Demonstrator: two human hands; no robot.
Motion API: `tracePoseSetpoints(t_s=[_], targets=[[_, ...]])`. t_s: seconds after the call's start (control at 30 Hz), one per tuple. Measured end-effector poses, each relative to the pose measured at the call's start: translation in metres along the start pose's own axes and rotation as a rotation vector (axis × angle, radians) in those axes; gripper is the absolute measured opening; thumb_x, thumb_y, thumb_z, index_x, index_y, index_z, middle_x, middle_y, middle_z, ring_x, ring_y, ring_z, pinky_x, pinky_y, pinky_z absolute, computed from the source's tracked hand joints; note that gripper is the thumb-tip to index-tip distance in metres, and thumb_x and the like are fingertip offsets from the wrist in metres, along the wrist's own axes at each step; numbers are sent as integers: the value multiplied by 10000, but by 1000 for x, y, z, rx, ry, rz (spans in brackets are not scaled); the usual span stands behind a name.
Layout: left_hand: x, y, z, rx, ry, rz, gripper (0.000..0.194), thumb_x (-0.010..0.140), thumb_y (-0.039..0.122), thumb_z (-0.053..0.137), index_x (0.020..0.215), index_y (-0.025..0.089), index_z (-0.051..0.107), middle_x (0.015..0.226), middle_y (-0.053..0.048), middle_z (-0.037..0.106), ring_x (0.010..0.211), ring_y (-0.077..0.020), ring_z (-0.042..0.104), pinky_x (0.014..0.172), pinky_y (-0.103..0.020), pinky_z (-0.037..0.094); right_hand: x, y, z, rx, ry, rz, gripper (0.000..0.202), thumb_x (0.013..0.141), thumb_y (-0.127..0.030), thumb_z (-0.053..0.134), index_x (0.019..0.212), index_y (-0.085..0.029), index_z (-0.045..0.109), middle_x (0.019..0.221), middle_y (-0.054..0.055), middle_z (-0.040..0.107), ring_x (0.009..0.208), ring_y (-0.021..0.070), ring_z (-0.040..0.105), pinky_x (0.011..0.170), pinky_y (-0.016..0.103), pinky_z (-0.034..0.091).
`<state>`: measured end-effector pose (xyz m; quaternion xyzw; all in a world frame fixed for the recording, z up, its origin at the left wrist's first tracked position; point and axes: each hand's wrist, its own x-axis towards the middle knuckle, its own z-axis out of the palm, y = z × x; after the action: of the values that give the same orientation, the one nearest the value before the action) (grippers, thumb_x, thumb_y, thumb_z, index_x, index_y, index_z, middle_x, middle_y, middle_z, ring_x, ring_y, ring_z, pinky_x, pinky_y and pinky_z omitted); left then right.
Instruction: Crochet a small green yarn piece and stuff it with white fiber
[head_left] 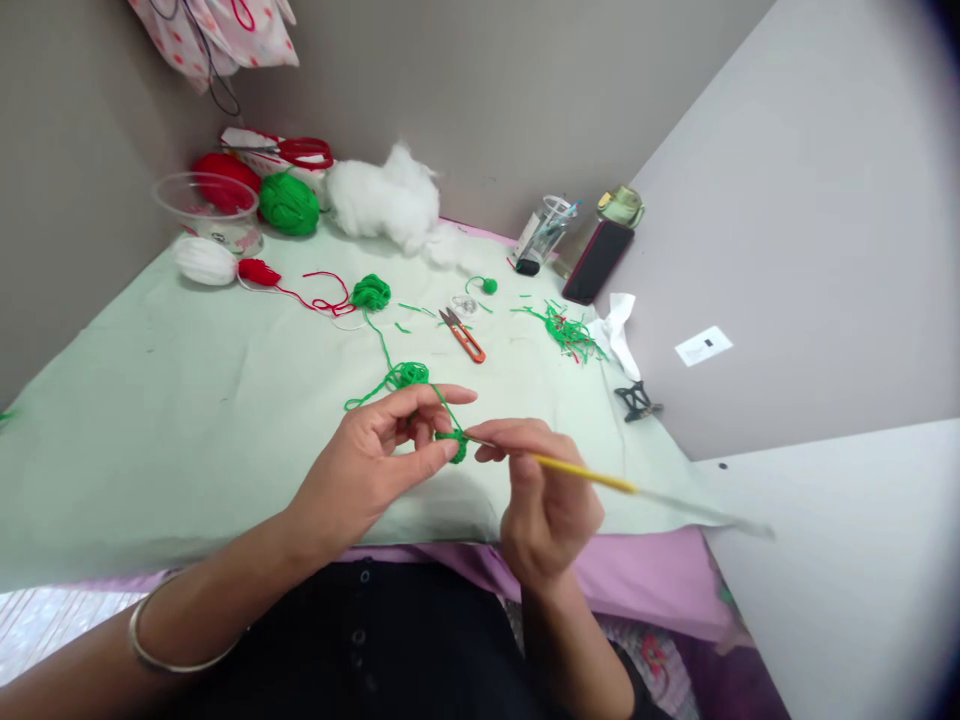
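Between the thumb and fingers of my left hand [390, 445] is a small green crochet piece [458, 452]. A strand of green yarn runs from it over my left index finger, which is stretched out. My right hand [551, 490] grips a crochet hook [585, 472] with a yellow handle. The hook's thin tip meets the top edge of the crochet piece, and its rear end is blurred. Just beyond my left hand lies a loose tangle of green yarn [410, 375], joined by a strand to a small green yarn bundle [371, 292].
Orange thread snips [463, 336] lie mid-table near a small green ball [489, 286]. Yarn scraps [570, 333], a black claw clip [637, 401] and a leaning phone [598, 262] are at right. White stuffing [386, 198], a green yarn ball [289, 203] and a clear tub [214, 225] stand along the back.
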<state>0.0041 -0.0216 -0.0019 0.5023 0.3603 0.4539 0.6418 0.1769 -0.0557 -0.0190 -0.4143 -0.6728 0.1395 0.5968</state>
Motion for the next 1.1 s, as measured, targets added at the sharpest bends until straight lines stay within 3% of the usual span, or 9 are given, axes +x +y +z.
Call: tracePoseSetpoints(t_s=[0.1,0.17,0.3,0.4,0.5,0.7,0.83,0.97,1.1], targets=[[0,0,6,-177,31,-82,422,831,233,857,1243,280,776,867,11,626,784,-127,553,740,-249,471,-8,6,5,-313,-14,-255,333,969,-126,635,1221,-325,724,1075,56,778,911,209,744,726,372,634],[1,0,7,-360,-23,-205,446,831,242,858,1267,268,765,828,26,592,635,-75,459,628,-219,431,-10,8,9,-399,50,-337,363,947,-116,672,1223,-342,742,1100,64,771,946,215,734,735,370,633],[4,-1,5,-513,-98,-323,312,849,242,839,1157,198,812,737,47,489,526,-33,203,501,-204,320,-2,4,8,-67,117,-74,249,1026,-171,551,1134,-275,750,946,55,768,815,195,706,669,364,599],[4,0,4,-455,-100,-258,309,844,236,836,1153,221,821,844,8,560,567,-50,299,500,-204,338,7,1,5,176,144,140,211,1046,-241,539,1002,-252,745,849,35,741,709,167,658,613,336,556],[3,0,5,-353,-123,-217,329,854,250,823,1183,247,814,924,-19,610,688,-101,461,546,-210,412,9,1,7,211,89,182,184,1033,-262,583,987,-249,760,903,40,766,818,181,703,699,346,590],[2,-1,9,-272,-10,-125,351,839,220,847,1185,274,817,885,5,630,784,-122,542,666,-214,483,-2,4,13,21,92,40,239,1002,-160,615,1110,-298,777,958,32,768,845,181,729,692,338,621],[5,-1,8,-429,-46,-265,346,829,240,847,1174,242,827,875,1,631,648,-78,460,632,-210,468,-7,7,13,-207,82,-166,356,943,-110,680,1198,-340,776,1102,54,763,943,211,746,743,372,645],[9,0,1,-546,-121,-378,241,815,257,842,1045,192,863,771,8,561,576,-61,346,603,-211,455,4,7,7,99,163,122,202,1020,-212,586,1040,-263,781,887,40,748,740,164,691,649,329,591],[9,-2,1,-457,-107,-272,260,817,236,836,1075,239,861,834,-5,584,758,-115,517,724,-224,481,11,6,7,363,146,290,200,1017,-338,616,928,-231,760,810,26,722,639,133,627,597,295,542]])
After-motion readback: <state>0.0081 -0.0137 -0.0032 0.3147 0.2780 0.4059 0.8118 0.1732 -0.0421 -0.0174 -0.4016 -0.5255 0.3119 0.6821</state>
